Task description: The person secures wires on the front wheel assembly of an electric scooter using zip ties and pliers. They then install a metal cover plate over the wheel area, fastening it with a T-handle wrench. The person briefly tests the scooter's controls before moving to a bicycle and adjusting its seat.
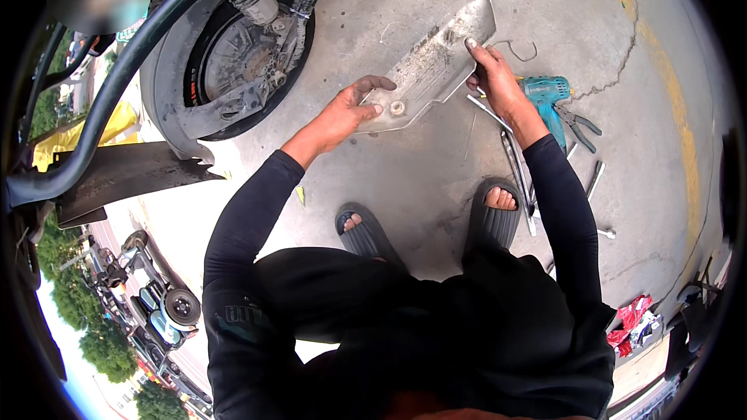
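The left hand (pixel 342 118) pinches the lower-left end of a thin grey cover panel (pixel 436 62), thumb laid on its face, a soot-darkened finger reaching along its upper edge. The right hand (pixel 499 87) grips the same panel near its right edge, a blackened thumb tip pressing on the face and the other fingers mostly hidden beneath. The panel sits in the upper middle of the frame, tilted, rising from lower left to upper right. It is long and angular, with a raised rim, shallow ribs lengthwise and a notched lower edge; a round boss (pixel 398 107) stands out near the left thumb. Its dull silvery face is caked with brownish grit, thickest along the middle and toward the upper right.

Just right of the right hand, a teal power drill (pixel 545 90) lies on the concrete floor (pixel 420 179), with pliers (pixel 580 124) beside it and metal rods (pixel 516 159) below. A bent wire (pixel 520 53) lies near the panel's right edge. Upper left, a dusty wheel (pixel 233 62) stands under a black tube (pixel 117 93).
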Tool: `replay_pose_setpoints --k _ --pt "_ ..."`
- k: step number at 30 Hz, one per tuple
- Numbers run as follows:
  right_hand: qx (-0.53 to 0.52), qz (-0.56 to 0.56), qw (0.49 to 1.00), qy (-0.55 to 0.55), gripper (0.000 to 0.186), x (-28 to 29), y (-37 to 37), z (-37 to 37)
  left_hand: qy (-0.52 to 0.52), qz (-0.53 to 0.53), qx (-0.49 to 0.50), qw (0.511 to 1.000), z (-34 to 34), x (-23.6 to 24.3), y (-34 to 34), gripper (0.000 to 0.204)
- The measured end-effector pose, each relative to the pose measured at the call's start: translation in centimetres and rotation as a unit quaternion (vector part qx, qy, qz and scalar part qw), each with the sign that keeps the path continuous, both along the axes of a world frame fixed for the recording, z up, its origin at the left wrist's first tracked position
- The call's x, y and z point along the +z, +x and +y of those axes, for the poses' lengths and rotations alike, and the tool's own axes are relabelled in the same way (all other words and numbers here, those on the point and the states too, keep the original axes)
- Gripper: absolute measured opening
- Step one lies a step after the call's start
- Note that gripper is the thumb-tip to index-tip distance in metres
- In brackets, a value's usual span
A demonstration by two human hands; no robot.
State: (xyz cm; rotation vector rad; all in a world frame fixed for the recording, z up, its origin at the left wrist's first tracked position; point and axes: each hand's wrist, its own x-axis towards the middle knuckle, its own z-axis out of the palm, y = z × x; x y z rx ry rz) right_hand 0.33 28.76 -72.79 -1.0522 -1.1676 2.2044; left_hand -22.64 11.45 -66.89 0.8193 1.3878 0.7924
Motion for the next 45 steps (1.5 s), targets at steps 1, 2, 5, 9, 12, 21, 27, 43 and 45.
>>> replay_pose_setpoints --k 1,2,5,9,12,21,27,43,45 --pt "0.004 0.01 1.0 -0.012 0.036 0.7 -1.2 0.3 -0.026 -0.023 0.02 0.999 -1.2 0.2 -1.0 0.038" --pt "0.006 0.02 0.999 -0.025 0.034 1.4 -2.6 0.3 -0.028 -0.015 0.035 0.999 -2.2 0.7 -2.1 0.038" --pt "0.032 0.029 0.999 -0.012 0.03 2.7 -5.1 0.1 0.026 0.047 0.051 0.997 -5.1 -0.1 -3.9 0.034" --pt "0.032 0.036 0.999 0.004 0.023 3.6 -7.1 -0.5 0.134 0.212 0.091 0.964 -6.8 -0.4 -3.5 0.026" --pt "0.039 0.035 0.998 0.042 0.023 3.8 -7.6 -0.6 0.172 0.289 0.088 0.938 -7.4 -0.8 -3.6 0.028" --pt "0.104 -0.087 0.968 0.212 0.022 8.1 -8.5 -2.9 0.126 0.291 0.129 0.94 -8.0 -2.0 -4.4 0.028" --pt "0.122 -0.02 0.95 0.286 0.044 8.0 -9.2 -3.6 0.129 0.301 0.114 0.938 -7.7 -3.2 -5.3 0.031" --pt "0.012 0.038 0.942 0.334 0.037 8.7 -6.2 -5.6 0.225 0.393 0.078 0.888 -5.6 -2.4 -4.0 0.018" --pt "-0.036 -0.003 0.984 0.175 0.031 8.1 -4.1 -3.7 0.346 0.465 0.04 0.814 -5.5 -0.7 -3.2 0.018"
